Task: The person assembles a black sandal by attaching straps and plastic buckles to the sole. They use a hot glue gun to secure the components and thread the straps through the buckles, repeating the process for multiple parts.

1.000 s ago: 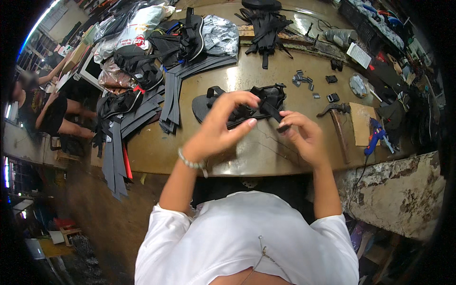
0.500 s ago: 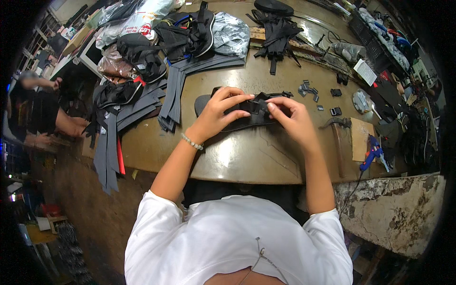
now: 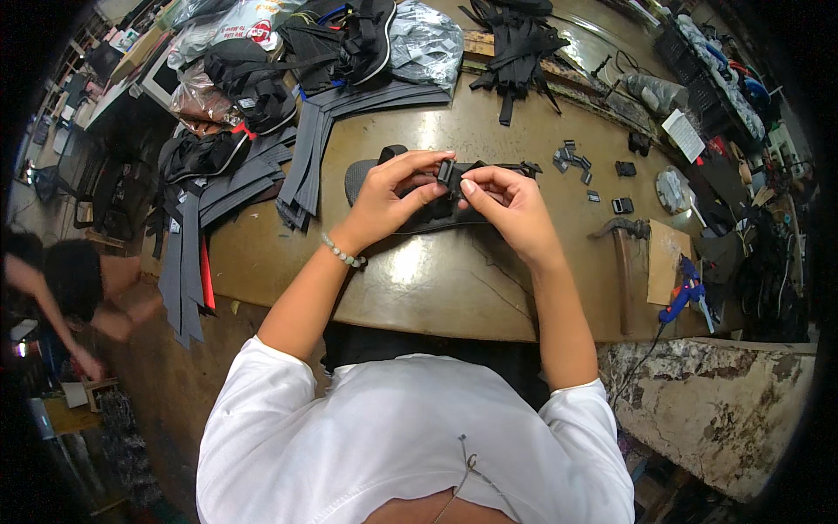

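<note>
A black strap sandal (image 3: 428, 221) lies on the table before me, its ridged footbed showing at the left end. Over it, my left hand (image 3: 394, 194) pinches a black plastic buckle (image 3: 446, 174) between thumb and fingers. Against the buckle's right side my right hand (image 3: 506, 205) is closed on a black strap (image 3: 462, 180); its thumb and forefinger press together there. Fingers cover part of the buckle, so how the strap runs through it cannot be made out. A beaded bracelet (image 3: 342, 251) circles my left wrist.
Small dark clips (image 3: 572, 162) and loose buckles (image 3: 622, 205) lie right of the sandal. Nearer me are a hammer (image 3: 622, 275) and a blue glue gun (image 3: 685, 293). Grey strips (image 3: 301, 166), sandals and black straps (image 3: 515, 57) pile up farther off. Another person (image 3: 78, 288) is at left.
Both hands have shifted slightly left and drawn closer together at the buckle, which is now more upright. The view has moved a little. The other person at left now bends with an arm reaching down.
</note>
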{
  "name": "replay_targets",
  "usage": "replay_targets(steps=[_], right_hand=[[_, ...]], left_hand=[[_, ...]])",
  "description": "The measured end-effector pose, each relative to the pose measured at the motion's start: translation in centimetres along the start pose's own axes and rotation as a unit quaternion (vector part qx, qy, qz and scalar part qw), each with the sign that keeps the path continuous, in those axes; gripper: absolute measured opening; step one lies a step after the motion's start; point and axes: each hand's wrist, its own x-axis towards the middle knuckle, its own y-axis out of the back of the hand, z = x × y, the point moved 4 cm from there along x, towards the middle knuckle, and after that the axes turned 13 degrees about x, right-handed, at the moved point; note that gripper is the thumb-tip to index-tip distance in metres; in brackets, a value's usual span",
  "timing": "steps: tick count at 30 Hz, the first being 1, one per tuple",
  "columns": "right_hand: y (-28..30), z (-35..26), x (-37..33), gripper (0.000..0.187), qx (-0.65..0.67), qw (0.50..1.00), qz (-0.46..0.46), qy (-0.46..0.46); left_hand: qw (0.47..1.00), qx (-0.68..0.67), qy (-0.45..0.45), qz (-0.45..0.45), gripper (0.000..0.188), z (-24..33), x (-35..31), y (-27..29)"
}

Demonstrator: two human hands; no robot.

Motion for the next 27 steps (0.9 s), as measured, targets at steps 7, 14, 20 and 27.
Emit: replay_targets(steps=[7, 14, 20, 27], right_hand=[[-0.5, -0.2, 0.4, 0.024, 0.033, 0.999, 0.005, -0.004], [-0.4, 0.5, 0.6, 0.021, -0.011, 0.997, 0.03, 0.066], [-0.3, -1.0, -0.3, 0.014, -0.131, 0.986, 0.069, 0.071], [-1.1, -0.7, -0.1, 0.016, -0.08, 0.995, 0.01, 0.054]], left_hand=[[0.998, -0.045, 0.038, -0.019, 0.042, 0.2, -0.1, -0.1], [0.999, 0.014, 0.04, -0.027, 0.036, 0.3, 0.1, 0.2], [0.977, 0.202, -0.068, -0.03, 0.036, 1.8, 0.3, 0.3], [0.972, 0.21, -0.104, -0.021, 0.038, 2.6, 0.2, 0.2]])
